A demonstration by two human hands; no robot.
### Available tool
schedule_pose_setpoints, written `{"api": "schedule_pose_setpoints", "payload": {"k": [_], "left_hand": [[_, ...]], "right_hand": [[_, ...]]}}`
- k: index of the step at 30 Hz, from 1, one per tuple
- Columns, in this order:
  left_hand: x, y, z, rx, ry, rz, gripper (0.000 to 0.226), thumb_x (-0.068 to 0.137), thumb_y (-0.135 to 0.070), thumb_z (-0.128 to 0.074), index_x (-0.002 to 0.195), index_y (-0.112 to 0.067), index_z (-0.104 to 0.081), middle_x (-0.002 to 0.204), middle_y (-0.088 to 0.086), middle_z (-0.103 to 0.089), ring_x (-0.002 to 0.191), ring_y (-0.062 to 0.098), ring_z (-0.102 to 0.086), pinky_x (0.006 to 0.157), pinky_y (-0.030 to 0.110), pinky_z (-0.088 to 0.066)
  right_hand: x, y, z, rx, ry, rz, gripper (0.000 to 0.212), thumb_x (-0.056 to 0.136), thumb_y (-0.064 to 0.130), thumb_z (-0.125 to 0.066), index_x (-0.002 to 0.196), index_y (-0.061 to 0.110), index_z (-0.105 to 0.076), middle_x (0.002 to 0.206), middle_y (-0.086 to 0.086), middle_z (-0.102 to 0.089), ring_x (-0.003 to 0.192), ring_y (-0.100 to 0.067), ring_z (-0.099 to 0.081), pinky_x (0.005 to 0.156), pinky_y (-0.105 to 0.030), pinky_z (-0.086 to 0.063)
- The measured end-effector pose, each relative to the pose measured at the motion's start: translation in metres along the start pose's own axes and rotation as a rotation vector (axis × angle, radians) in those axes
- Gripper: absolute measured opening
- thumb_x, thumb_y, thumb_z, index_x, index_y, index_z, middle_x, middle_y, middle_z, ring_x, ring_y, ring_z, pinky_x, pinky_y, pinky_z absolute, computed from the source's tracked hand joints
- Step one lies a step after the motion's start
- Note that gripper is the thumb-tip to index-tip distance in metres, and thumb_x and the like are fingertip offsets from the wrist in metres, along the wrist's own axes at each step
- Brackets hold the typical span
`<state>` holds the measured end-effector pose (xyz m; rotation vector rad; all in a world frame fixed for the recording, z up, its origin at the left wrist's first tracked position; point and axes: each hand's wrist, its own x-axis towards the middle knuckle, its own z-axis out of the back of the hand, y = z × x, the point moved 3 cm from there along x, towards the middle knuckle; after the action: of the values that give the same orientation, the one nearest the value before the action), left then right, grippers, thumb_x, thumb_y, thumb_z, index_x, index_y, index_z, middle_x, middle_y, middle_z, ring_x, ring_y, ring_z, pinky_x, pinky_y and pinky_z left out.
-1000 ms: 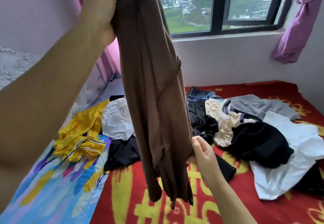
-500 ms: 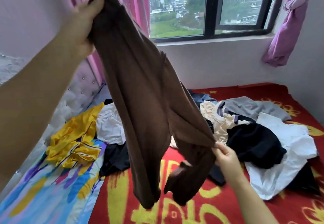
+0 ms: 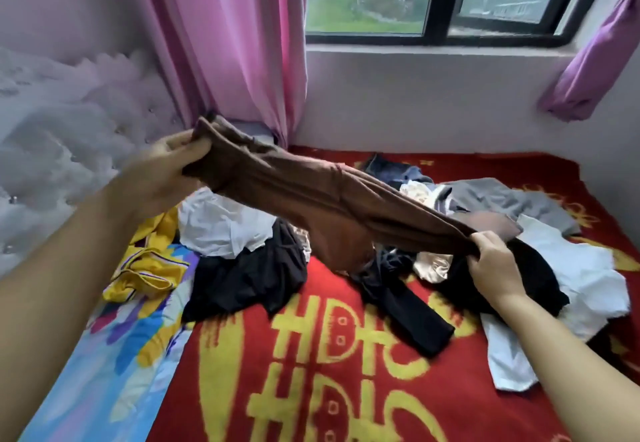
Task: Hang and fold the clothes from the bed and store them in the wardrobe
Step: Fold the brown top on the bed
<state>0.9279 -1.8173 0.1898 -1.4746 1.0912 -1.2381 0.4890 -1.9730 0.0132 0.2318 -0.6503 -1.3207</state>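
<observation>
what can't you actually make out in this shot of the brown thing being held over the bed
- Head view: what kind of garment the brown stretchy cloth is; it is bunched between the left hand and right hand.
- Right fingers: curled under the cloth, hidden by the hand's back.
- Black garment on the right: partly covered by the right hand and forearm.
- Wardrobe: not in view.
- White garment: its right part is cut off by the picture's edge.

Brown garment (image 3: 311, 199) now lowered, stretched level.

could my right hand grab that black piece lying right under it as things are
Probably not yet: the right hand is gripping one end of the brown garment. The black garment lies uncovered just beneath it, so the way looks free once it lets go.
</observation>
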Motion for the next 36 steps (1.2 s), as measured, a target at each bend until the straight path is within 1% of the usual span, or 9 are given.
{"api": "schedule_pose_setpoints", "payload": {"k": [4, 7, 12, 17, 20, 23, 28, 33, 36], "left_hand": [[-0.086, 0.140, 0.012, 0.422, 0.337, 0.438, 0.023, 0.075, -0.036, -0.078, 0.093, -0.022, -0.076, 0.092, -0.007, -0.074, 0.079, -0.003, -0.064, 0.072, 0.011, -0.049], [-0.170, 0.286, 0.017, 0.752, 0.560, 0.682, 0.017, 0.082, -0.013, -0.065, 0.083, -0.029, -0.072, 0.084, -0.021, -0.068, 0.081, -0.009, -0.057, 0.082, 0.025, -0.044], [-0.312, 0.461, 0.022, 1.197, 0.669, 0.838, 0.025, 0.087, -0.019, -0.057, 0.105, -0.033, -0.067, 0.119, -0.015, -0.059, 0.124, -0.001, -0.045, 0.114, 0.037, -0.015], [-0.350, 0.497, 0.028, 1.234, 0.632, 0.900, 0.030, 0.078, -0.006, -0.057, 0.081, -0.036, -0.057, 0.105, -0.016, -0.054, 0.121, 0.001, -0.046, 0.117, 0.049, -0.001], [-0.334, 0.491, 0.014, 1.344, 0.799, 1.005, 0.023, 0.083, -0.012, -0.049, 0.083, -0.035, -0.052, 0.102, -0.015, -0.052, 0.120, 0.004, -0.044, 0.115, 0.055, -0.002], [-0.299, 0.485, -0.036, 1.478, 0.901, 0.925, 0.020, 0.092, -0.025, -0.046, 0.108, -0.027, -0.059, 0.113, -0.005, -0.059, 0.118, 0.017, -0.051, 0.112, 0.053, -0.019], [-0.236, 0.488, -0.165, 1.359, 0.579, 0.315, 0.033, 0.066, -0.022, -0.083, 0.096, -0.015, -0.069, 0.084, 0.005, -0.065, 0.079, 0.025, -0.067, 0.063, 0.032, -0.052], [-0.219, 0.554, -0.245, 1.310, 0.644, 0.592, 0.073, 0.095, -0.032, -0.052, 0.154, -0.018, -0.012, 0.158, 0.015, -0.013, 0.147, 0.028, -0.013, 0.116, 0.043, -0.020], [-0.231, 0.571, -0.256, 1.365, 0.644, 0.632, 0.084, 0.094, -0.026, -0.051, 0.154, -0.022, 0.008, 0.161, 0.012, 0.015, 0.149, 0.024, 0.014, 0.118, 0.050, -0.006]], "right_hand": [[-0.068, -0.053, -0.074, -0.078, 0.227, -0.035, 0.031, 0.072, -0.020, -0.062, 0.101, -0.012, -0.066, 0.104, -0.027, -0.062, 0.099, -0.044, -0.060, 0.086, -0.045, -0.047], [-0.146, -0.099, -0.141, -0.173, 0.527, -0.070, 0.028, 0.078, -0.014, -0.062, 0.105, -0.007, -0.069, 0.111, -0.024, -0.063, 0.104, -0.040, -0.061, 0.087, -0.046, -0.048], [-0.266, -0.150, -0.230, -0.220, 0.880, -0.191, 0.025, 0.093, 0.003, -0.052, 0.114, 0.006, -0.067, 0.124, -0.014, -0.060, 0.119, -0.031, -0.055, 0.097, -0.037, -0.042], [-0.304, -0.169, -0.247, -0.306, 0.932, -0.140, 0.034, 0.088, 0.002, -0.053, 0.121, 0.006, -0.065, 0.146, -0.006, -0.045, 0.126, -0.025, -0.051, 0.100, -0.032, -0.043], [-0.284, -0.165, -0.239, -0.142, 0.948, -0.216, 0.029, 0.080, -0.012, -0.050, 0.087, 0.004, -0.074, 0.129, -0.012, -0.060, 0.116, -0.027, -0.059, 0.095, -0.026, -0.041], [-0.238, -0.166, -0.218, 0.000, 0.668, -0.467, 0.032, 0.074, -0.015, -0.046, 0.066, 0.011, -0.065, 0.104, -0.015, -0.070, 0.105, -0.027, -0.062, 0.082, -0.022, -0.038], [-0.172, -0.197, -0.225, 0.043, 0.439, -0.723, 0.039, 0.093, 0.012, -0.054, 0.131, 0.002, -0.051, 0.130, -0.020, -0.056, 0.118, -0.034, -0.053, 0.098, -0.036, -0.039], [-0.151, -0.228, -0.267, -0.051, 0.513, -0.897, 0.079, 0.089, 0.034, -0.067, 0.150, 0.010, -0.023, 0.146, -0.024, -0.034, 0.132, -0.042, -0.038, 0.107, -0.045, -0.035], [-0.148, -0.239, -0.282, 0.193, 0.519, -0.968, 0.048, 0.090, 0.015, -0.060, 0.135, 0.006, -0.044, 0.121, -0.019, -0.056, 0.100, -0.032, -0.058, 0.083, -0.037, -0.048]]}}
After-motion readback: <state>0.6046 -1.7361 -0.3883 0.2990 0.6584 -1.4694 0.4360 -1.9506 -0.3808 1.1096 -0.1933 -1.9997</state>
